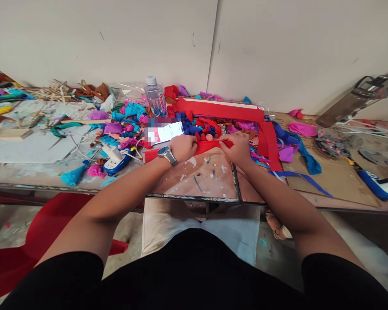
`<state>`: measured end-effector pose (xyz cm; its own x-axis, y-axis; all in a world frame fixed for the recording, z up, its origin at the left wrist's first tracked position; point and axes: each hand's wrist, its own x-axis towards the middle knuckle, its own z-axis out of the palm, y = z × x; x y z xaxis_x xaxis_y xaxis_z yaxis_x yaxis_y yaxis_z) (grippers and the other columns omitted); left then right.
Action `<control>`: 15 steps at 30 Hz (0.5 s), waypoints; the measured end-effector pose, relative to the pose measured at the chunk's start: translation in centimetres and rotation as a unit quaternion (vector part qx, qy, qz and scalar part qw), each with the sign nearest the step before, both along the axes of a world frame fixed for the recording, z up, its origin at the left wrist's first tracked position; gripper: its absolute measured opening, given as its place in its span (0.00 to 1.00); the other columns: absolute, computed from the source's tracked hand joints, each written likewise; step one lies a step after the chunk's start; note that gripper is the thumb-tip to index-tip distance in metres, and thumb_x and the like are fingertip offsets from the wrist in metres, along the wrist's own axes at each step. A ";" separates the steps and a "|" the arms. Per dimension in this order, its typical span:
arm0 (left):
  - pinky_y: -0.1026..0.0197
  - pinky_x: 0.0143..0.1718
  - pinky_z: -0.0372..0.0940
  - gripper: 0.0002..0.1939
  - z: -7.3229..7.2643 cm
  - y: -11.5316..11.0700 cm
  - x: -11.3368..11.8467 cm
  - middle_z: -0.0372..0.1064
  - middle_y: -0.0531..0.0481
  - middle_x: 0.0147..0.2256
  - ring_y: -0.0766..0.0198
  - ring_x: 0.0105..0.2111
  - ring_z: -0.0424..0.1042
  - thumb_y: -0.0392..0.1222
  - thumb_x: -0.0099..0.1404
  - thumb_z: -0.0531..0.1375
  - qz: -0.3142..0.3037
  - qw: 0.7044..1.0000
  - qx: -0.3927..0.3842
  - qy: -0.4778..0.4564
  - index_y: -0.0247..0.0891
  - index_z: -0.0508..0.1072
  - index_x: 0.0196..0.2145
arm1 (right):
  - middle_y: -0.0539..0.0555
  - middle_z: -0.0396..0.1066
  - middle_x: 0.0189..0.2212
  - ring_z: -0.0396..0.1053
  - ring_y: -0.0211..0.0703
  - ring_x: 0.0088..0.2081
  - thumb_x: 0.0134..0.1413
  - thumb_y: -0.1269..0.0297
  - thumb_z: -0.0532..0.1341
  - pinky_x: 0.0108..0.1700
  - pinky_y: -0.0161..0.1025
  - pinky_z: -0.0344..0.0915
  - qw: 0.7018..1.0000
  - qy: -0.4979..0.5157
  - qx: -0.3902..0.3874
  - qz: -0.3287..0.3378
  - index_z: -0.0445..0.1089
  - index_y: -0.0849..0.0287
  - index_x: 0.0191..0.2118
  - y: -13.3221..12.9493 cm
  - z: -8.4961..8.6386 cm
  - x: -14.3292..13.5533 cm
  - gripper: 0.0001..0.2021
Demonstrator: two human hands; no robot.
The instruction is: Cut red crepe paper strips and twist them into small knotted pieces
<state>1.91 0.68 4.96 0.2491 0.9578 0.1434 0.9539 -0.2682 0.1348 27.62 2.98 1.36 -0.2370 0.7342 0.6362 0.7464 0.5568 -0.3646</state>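
Note:
My left hand (184, 147), with a watch (167, 155) on its wrist, is closed on the left part of a red strip (207, 147) of cloth or crepe paper. The same strip is pinched by my right hand (237, 147) farther right, its thumb and fingers together. The strip lies along the near side of a frame with a red-covered far edge (223, 110) and right edge (269, 146). Crumpled blue, red, purple and brown pieces (194, 128) fill the inside. Just beyond my left hand lies a phone (164, 132) with a lit screen.
A water bottle (155, 98) stands behind the phone. Left are a power strip (118, 161) with a white plug and cable, colored scraps and wooden sticks (60, 91). At right are a dark drinking bottle (345, 101), a blue ribbon (307, 178) and cardboard (339, 176).

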 end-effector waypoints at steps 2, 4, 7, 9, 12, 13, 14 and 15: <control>0.52 0.39 0.66 0.21 0.0 0.0 -0.1 0.83 0.37 0.42 0.42 0.43 0.82 0.45 0.72 0.52 0.006 1.000 0.000 0.001 0.42 0.84 0.49 | 0.55 0.86 0.42 0.76 0.60 0.49 0.62 0.61 0.67 0.60 0.61 0.59 1.000 0.001 0.001 -0.009 0.83 0.52 0.38 0.3 0.0 0.2 0.06; 0.52 0.39 0.66 0.21 0.0 0.1 -0.1 0.83 0.36 0.42 0.43 0.43 0.81 0.45 0.72 0.52 0.012 1.000 -0.002 0.002 0.42 0.84 0.49 | 0.55 0.86 0.41 0.75 0.61 0.48 0.61 0.61 0.66 0.59 0.61 0.59 1.000 0.002 0.000 -0.018 0.83 0.53 0.39 0.6 0.0 0.4 0.06; 0.53 0.39 0.66 0.21 -0.1 0.2 -0.2 0.83 0.38 0.42 0.45 0.43 0.81 0.45 0.71 0.52 0.020 1.000 0.001 0.002 0.42 0.84 0.49 | 0.55 0.86 0.40 0.75 0.61 0.47 0.61 0.61 0.66 0.58 0.61 0.60 1.000 0.004 0.006 -0.030 0.83 0.53 0.39 1.0 0.0 0.7 0.07; 0.53 0.39 0.67 0.21 -0.2 0.3 -0.2 0.83 0.38 0.42 0.46 0.42 0.81 0.45 0.71 0.53 0.022 1.000 0.005 0.000 0.42 0.84 0.49 | 0.56 0.86 0.39 0.75 0.61 0.47 0.61 0.61 0.66 0.57 0.61 0.60 0.999 0.003 0.014 -0.038 0.83 0.53 0.39 1.3 -0.1 1.0 0.08; 0.52 0.39 0.67 0.21 -0.2 0.3 -0.3 0.83 0.37 0.42 0.45 0.42 0.81 0.45 0.71 0.52 0.021 1.000 0.007 -0.008 0.42 0.84 0.49 | 0.57 0.86 0.39 0.76 0.61 0.47 0.60 0.60 0.66 0.57 0.61 0.61 0.999 0.002 0.019 -0.047 0.84 0.53 0.39 1.6 0.0 1.4 0.08; 0.52 0.40 0.67 0.21 -0.2 0.3 -0.3 0.83 0.37 0.42 0.44 0.42 0.81 0.45 0.71 0.52 0.021 1.000 0.006 -0.010 0.42 0.84 0.49 | 0.57 0.85 0.40 0.76 0.61 0.47 0.60 0.61 0.66 0.57 0.61 0.61 0.999 0.003 0.018 -0.051 0.84 0.53 0.40 1.7 0.0 1.5 0.08; 0.51 0.40 0.67 0.21 -0.2 0.3 -0.3 0.83 0.37 0.42 0.43 0.42 0.81 0.45 0.71 0.52 0.021 1.000 0.005 -0.012 0.42 0.84 0.50 | 0.57 0.85 0.40 0.76 0.61 0.47 0.60 0.61 0.66 0.57 0.62 0.61 0.998 0.004 0.015 -0.054 0.84 0.53 0.40 1.8 0.0 1.5 0.08; 0.51 0.40 0.67 0.21 -0.1 0.3 -0.3 0.83 0.36 0.43 0.42 0.42 0.81 0.45 0.72 0.52 0.022 1.000 0.005 -0.013 0.42 0.84 0.50 | 0.58 0.85 0.39 0.76 0.62 0.47 0.60 0.61 0.66 0.57 0.62 0.61 0.998 0.005 0.012 -0.059 0.84 0.53 0.40 1.8 0.1 1.6 0.08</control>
